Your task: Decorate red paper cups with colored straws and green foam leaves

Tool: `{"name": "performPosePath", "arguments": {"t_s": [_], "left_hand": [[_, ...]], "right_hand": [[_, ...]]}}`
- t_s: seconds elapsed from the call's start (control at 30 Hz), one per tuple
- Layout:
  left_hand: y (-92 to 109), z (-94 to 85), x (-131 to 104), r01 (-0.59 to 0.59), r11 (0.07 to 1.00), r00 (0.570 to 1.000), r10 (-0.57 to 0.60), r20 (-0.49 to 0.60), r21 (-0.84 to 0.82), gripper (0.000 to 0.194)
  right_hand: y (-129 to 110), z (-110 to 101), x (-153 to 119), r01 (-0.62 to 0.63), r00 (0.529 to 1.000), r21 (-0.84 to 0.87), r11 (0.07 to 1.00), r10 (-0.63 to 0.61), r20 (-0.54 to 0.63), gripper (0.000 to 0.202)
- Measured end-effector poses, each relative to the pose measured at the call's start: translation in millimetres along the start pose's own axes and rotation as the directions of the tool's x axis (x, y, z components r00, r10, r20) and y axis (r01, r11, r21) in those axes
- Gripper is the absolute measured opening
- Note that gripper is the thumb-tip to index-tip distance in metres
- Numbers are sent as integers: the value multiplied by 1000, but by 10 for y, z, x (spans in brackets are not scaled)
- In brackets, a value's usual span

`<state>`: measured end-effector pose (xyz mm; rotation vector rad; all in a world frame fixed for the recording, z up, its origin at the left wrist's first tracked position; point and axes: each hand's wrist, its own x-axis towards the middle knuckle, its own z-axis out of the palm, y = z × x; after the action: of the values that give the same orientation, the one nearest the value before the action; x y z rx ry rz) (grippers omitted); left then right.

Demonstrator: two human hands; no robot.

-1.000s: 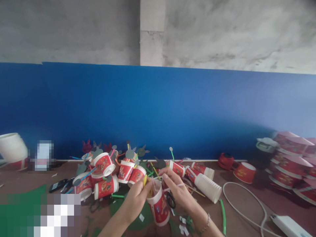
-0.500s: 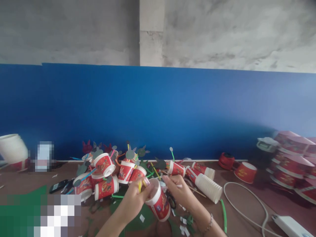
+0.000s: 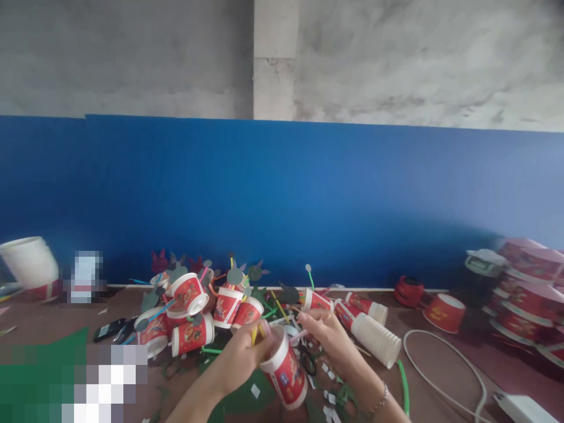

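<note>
My left hand point(image 3: 247, 352) grips a red paper cup point(image 3: 288, 376) by its white rim. The cup is tilted, its mouth up and to the left. A yellow straw point(image 3: 254, 335) shows at the fingers of that hand. Just right of the cup's mouth, my right hand point(image 3: 324, 332) is closed in a pinch on a thin, pale pink stick-like piece point(image 3: 298, 338), whose exact kind is unclear. Behind the hands lies a heap of red paper cups point(image 3: 192, 335) with coloured straws and grey animal-shaped cutouts point(image 3: 235, 274). Black-handled scissors point(image 3: 308, 359) lie partly hidden between my hands.
Nested paper cups point(image 3: 374, 339) lie right of my right hand, near a green straw point(image 3: 403, 385). A white cable point(image 3: 458, 346) loops beside them. Red cups point(image 3: 524, 305) are stacked far right. White paper scraps point(image 3: 255, 390) and green cutouts litter the table point(image 3: 370, 405).
The view has shifted slightly, so everything sits a little further right. My right hand has lowered slightly toward the cup's mouth, and the pale pink piece now shows at its fingertips.
</note>
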<state>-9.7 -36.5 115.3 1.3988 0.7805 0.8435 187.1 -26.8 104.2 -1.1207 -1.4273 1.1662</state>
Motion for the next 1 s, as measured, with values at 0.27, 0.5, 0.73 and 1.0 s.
{"name": "performPosePath", "arguments": {"t_s": [0.27,0.5,0.73,1.0], "left_hand": [[-71,25,-25,4,986,1000,-6,10,168,32],[-75,47,-67,-60,966,997,67,-22,252,20],[-70,65,-45,-14,969,997,33,-72,248,18],[6,105,-61,-27,945,998,45,-49,326,13]], "right_hand": [[-169,128,-98,-52,993,139,989,37,110,42],[-167,229,-159,236,971,-304,923,-213,105,43],[-258,255,-229,306,950,-454,837,-240,198,32],[-287,244,-253,275,956,-506,818,-179,230,17]]}}
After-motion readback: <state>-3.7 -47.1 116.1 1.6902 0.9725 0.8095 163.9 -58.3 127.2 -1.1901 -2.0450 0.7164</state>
